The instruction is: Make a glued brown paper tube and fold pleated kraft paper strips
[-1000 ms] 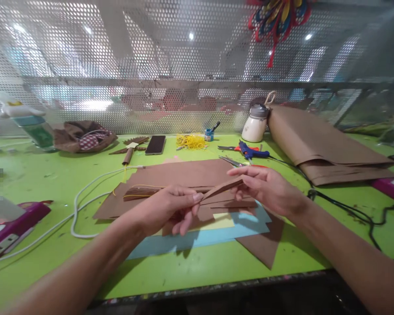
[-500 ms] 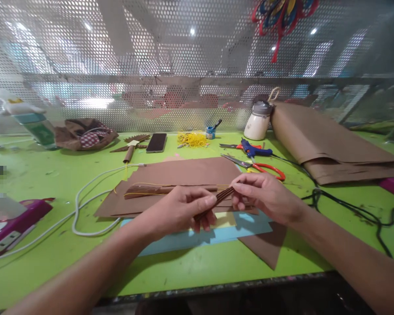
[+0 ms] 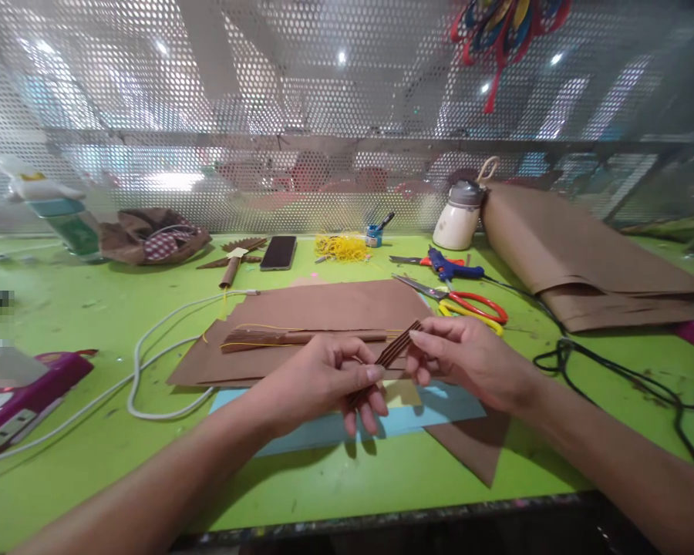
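Note:
A narrow strip of brown pleated paper (image 3: 398,348) slants between my hands above the stacked sheets. Its lower end is pinched by my left hand (image 3: 329,378), thumb on top and the other fingers below. My right hand (image 3: 474,356) grips the upper end between thumb and fingertips. Beneath them lie brown paper sheets (image 3: 335,302) and light blue paper (image 3: 301,425), with a small pale yellow piece (image 3: 402,394) on the blue. A brown paper bundle with a rolled handle (image 3: 335,336) and yellow string rests on the sheets, partly behind my left hand.
Scissors (image 3: 474,304), a blue glue gun (image 3: 451,264) and a white bottle (image 3: 459,220) stand or lie at the back right, near folded brown paper (image 3: 590,254). Yellow shreds (image 3: 342,247) and a phone (image 3: 278,253) lie behind. A white cable (image 3: 136,366) loops left; black cord (image 3: 618,370) right.
The pleated strip is tilted more steeply, its upper end now showing above my right fingertips. My left fingers have spread a little underneath. The whole view has shifted slightly.

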Demonstrator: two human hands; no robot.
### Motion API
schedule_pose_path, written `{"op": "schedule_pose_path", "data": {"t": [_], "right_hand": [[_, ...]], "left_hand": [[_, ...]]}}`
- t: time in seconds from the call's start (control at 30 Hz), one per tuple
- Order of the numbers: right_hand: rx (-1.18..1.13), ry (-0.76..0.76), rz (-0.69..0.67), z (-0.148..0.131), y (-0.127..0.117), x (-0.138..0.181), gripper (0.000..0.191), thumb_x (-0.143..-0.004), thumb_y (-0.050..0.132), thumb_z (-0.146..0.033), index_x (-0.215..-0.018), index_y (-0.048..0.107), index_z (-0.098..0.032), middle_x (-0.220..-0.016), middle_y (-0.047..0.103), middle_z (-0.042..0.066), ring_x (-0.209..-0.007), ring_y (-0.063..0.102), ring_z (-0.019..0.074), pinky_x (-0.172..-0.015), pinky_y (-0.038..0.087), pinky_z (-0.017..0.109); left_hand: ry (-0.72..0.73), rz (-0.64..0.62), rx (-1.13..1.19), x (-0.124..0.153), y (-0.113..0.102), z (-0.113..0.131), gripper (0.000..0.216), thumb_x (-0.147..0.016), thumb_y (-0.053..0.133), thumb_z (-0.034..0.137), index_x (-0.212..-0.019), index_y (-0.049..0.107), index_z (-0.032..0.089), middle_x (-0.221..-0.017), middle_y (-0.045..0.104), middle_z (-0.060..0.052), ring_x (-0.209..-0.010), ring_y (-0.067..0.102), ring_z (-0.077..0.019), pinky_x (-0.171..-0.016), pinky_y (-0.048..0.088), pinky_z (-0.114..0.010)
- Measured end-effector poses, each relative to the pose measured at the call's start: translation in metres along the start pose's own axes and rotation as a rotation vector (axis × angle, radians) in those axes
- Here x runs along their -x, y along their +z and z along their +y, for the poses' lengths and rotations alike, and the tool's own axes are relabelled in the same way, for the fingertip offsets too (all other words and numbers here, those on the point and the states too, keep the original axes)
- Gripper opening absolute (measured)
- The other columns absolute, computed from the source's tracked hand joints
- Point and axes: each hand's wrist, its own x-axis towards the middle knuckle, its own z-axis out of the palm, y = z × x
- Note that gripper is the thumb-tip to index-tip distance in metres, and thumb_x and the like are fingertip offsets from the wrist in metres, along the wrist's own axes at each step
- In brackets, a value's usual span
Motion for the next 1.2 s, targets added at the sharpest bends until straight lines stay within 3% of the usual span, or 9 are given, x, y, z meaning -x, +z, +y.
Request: {"op": "schedule_pose_path", "data": {"t": [0.4,0.67,0.8,0.9,1.07,1.2], "right_hand": [[0.032,-0.001,0.038,-0.0004,0.0019,0.0018,0.022,-0.084,0.065,-0.034,-0.077,0.062,-0.013,-0.07,0.066,0.003,-0.055,0.056,0.0077,-0.058,0.046,0.022],[-0.037,-0.037,0.044,-0.0012,0.0023,0.0019,0.02,-0.087,0.061,-0.035,-0.09,0.062,-0.016,-0.072,0.065,0.002,-0.062,0.058,0.0096,-0.059,0.046,0.022],[-0.026,-0.038,0.072,-0.0018,0.0025,0.0015,0.022,-0.087,0.061,-0.037,-0.086,0.062,-0.015,-0.071,0.065,0.002,-0.058,0.057,0.0086,-0.059,0.046,0.022],[0.013,-0.043,0.102,-0.002,0.0027,0.0016,0.02,-0.085,0.063,-0.035,-0.085,0.063,-0.015,-0.071,0.065,0.002,-0.058,0.057,0.0087,-0.06,0.047,0.023],[0.071,-0.092,0.072,-0.0038,0.002,0.0027,0.019,-0.087,0.061,-0.033,-0.091,0.065,-0.015,-0.077,0.064,0.003,-0.065,0.059,0.0103,-0.065,0.049,0.025],[0.107,-0.12,0.055,-0.0048,0.0007,0.0041,0.019,-0.089,0.058,-0.033,-0.093,0.065,-0.015,-0.079,0.063,0.003,-0.068,0.059,0.0119,-0.068,0.049,0.027]], "left_hand": [[0.016,-0.06,0.113,0.0008,-0.0002,-0.0023,0.03,-0.082,0.063,0.041,-0.081,0.051,0.013,-0.071,0.071,-0.01,-0.055,0.066,-0.0149,-0.044,0.047,-0.02],[0.019,0.014,0.014,0.0022,0.002,-0.0005,0.032,-0.08,0.064,0.043,-0.078,0.052,0.014,-0.067,0.07,-0.006,-0.054,0.065,-0.0133,-0.045,0.045,-0.019],[0.013,0.051,-0.056,-0.0001,0.0044,-0.0029,0.03,-0.08,0.063,0.042,-0.077,0.051,0.015,-0.066,0.069,-0.005,-0.053,0.064,-0.0137,-0.045,0.045,-0.02],[0.037,0.117,-0.188,-0.0008,0.0064,-0.0039,0.026,-0.082,0.06,0.04,-0.077,0.051,0.016,-0.066,0.068,-0.004,-0.053,0.062,-0.014,-0.044,0.044,-0.021],[0.251,0.35,-0.702,0.0031,0.0083,-0.0037,0.02,-0.083,0.057,0.034,-0.072,0.057,0.016,-0.064,0.064,-0.001,-0.058,0.056,-0.0119,-0.052,0.037,-0.02],[0.348,0.396,-0.871,0.006,0.009,-0.0054,0.02,-0.085,0.054,0.032,-0.073,0.058,0.017,-0.063,0.062,-0.001,-0.056,0.051,-0.0111,-0.051,0.032,-0.02]]}}
